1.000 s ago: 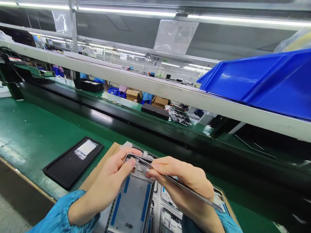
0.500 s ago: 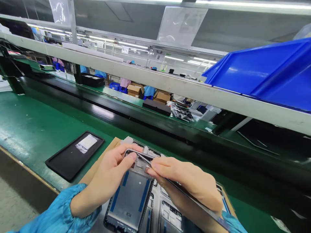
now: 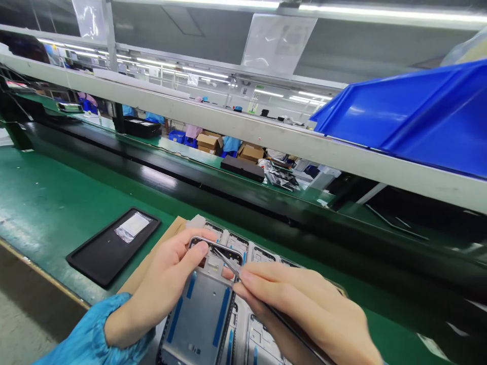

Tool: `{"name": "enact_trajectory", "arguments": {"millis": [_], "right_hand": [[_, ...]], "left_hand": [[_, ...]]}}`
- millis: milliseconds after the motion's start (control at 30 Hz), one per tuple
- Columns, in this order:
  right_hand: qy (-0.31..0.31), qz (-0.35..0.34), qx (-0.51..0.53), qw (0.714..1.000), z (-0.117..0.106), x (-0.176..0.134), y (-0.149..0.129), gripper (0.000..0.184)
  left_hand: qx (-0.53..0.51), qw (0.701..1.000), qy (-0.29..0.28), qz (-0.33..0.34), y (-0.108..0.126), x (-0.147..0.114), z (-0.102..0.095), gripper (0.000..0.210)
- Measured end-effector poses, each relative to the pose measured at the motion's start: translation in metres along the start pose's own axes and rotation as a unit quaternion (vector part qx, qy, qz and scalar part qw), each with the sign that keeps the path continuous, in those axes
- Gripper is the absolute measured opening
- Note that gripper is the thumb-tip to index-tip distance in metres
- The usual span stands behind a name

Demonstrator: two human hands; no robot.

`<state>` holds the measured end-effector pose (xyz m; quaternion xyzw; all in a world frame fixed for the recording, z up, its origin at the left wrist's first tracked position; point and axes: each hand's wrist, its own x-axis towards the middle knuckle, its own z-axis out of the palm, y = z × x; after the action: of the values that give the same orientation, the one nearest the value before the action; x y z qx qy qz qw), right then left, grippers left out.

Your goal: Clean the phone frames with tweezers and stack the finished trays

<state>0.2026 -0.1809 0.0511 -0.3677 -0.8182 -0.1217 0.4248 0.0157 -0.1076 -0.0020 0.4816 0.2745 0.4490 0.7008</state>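
Note:
My left hand (image 3: 162, 284) grips a metal phone frame (image 3: 203, 317) by its upper left corner, thumb on the inner face and fingers behind. Blue strips run along the sides of the frame. My right hand (image 3: 308, 301) is closed round slim metal tweezers (image 3: 227, 262), whose tips reach the inside of the frame's top edge. Whether anything is between the tips is too small to tell. Beneath the hands, more phone frames (image 3: 262, 344) lie in a pale tray, partly hidden by my hands and the held frame.
On the green bench (image 3: 49, 203) to the left lies a black tray (image 3: 95, 261) with a small plastic packet (image 3: 132, 226) on it. Cardboard (image 3: 152, 261) shows beside the pale tray. A blue bin (image 3: 411, 116) rests on the shelf rail at upper right.
My right hand and the tweezers have moved slightly right and down, showing more of the frame's top edge. My left hand still holds the frame. The view has shifted a little.

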Motion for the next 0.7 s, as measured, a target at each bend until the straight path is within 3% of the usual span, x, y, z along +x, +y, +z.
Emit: {"name": "enact_trajectory", "arguments": {"millis": [67, 200, 467, 533, 700], "right_hand": [[-0.004, -0.038, -0.021, 0.999, 0.0073, 0.0062, 0.0051, 0.005], [0.015, -0.046, -0.023, 0.999, 0.0133, 0.0067, 0.0087, 0.007], [-0.025, -0.03, -0.021, 0.999, 0.0052, 0.0027, 0.0032, 0.005], [-0.018, -0.055, -0.017, 0.998, 0.0051, 0.0031, 0.0052, 0.005], [-0.003, -0.101, -0.06, 0.993, 0.0115, 0.0052, 0.0059, 0.023]], "left_hand": [[0.009, 1.0, -0.004, 0.007, 0.0019, -0.0012, 0.0012, 0.038], [0.017, 1.0, -0.004, 0.005, 0.0021, -0.0028, 0.0019, 0.035], [0.027, 0.999, -0.016, 0.005, -0.002, -0.0043, 0.0009, 0.031], [0.028, 0.999, -0.019, -0.001, -0.0016, -0.0048, 0.0013, 0.031], [0.034, 0.999, -0.019, 0.01, 0.0018, -0.0059, 0.0045, 0.03]]}}
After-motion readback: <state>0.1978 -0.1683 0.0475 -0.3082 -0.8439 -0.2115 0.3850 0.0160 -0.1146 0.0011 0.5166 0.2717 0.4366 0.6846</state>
